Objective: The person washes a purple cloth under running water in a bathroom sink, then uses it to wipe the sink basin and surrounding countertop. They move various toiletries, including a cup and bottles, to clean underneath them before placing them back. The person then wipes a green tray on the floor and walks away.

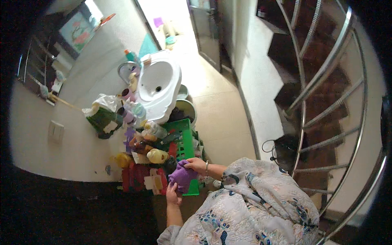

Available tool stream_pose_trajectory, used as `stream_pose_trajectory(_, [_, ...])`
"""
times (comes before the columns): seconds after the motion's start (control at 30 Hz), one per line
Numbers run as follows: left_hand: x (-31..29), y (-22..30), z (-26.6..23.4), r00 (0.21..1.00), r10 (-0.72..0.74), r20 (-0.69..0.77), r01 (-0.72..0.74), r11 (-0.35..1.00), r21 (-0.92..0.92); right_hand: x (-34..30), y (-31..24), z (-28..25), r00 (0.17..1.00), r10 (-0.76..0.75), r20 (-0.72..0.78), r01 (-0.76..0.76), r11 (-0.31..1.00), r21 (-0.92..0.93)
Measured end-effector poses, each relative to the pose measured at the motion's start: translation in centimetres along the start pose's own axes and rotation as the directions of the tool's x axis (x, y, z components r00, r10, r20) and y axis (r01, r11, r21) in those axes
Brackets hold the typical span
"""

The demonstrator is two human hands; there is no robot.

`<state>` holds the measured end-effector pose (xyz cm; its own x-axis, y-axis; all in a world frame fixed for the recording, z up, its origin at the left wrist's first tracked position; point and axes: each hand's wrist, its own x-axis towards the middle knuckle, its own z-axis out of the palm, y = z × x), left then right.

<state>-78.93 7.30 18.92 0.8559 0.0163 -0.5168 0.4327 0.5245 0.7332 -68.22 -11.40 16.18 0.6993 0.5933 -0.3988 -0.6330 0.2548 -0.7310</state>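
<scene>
A crumpled purple cloth [183, 176] is stretched between my two hands, in front of a green plastic basket [187, 136]. My left hand [174, 196] pinches its lower left edge, thumb uppermost. At the upper right edge, my right hand [197, 165] has its fingers closed on the fabric; a bangle circles that wrist. Beyond the cloth, a pale yellow bottle [157, 156] and other bottles stand crowded together. The cloth hides part of the basket's near end.
A white washbasin [157, 79] juts from the left wall, with a bucket [187, 111] beneath its edge. A green-and-white bag [103, 120] rests by the wall. On the right, a metal railing [326, 73] curves along dark stairs. An open door [205, 34] stands beyond.
</scene>
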Motion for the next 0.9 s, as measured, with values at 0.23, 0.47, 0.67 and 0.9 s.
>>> stream_pose_trajectory(0.23, [-1.7,0.6,2.1,0.875,-0.250,0.415,0.336,0.930,-0.147,-8.0,0.9,1.5,0.927,-0.317,-0.202,0.334,0.941,0.058])
stream_pose_trajectory(0.47, [-2.6,-5.1,10.3,0.713,-0.402,0.574,0.316,0.916,0.248,-22.2,5.3,-1.5,0.655,-0.325,-0.683,0.373,0.924,-0.082])
stream_pose_trajectory(0.67, [-5.4,-11.0,17.4,0.466,-0.592,0.658,0.462,0.797,0.389,-34.5,7.0,-1.5,0.464,-0.300,-0.833,0.703,0.697,0.141])
stream_pose_trajectory(0.9, [-14.1,-15.5,27.7,0.216,-0.583,0.783,0.580,0.722,0.377,-43.8,8.6,-2.2,0.211,-0.324,-0.922,0.853,0.522,0.012])
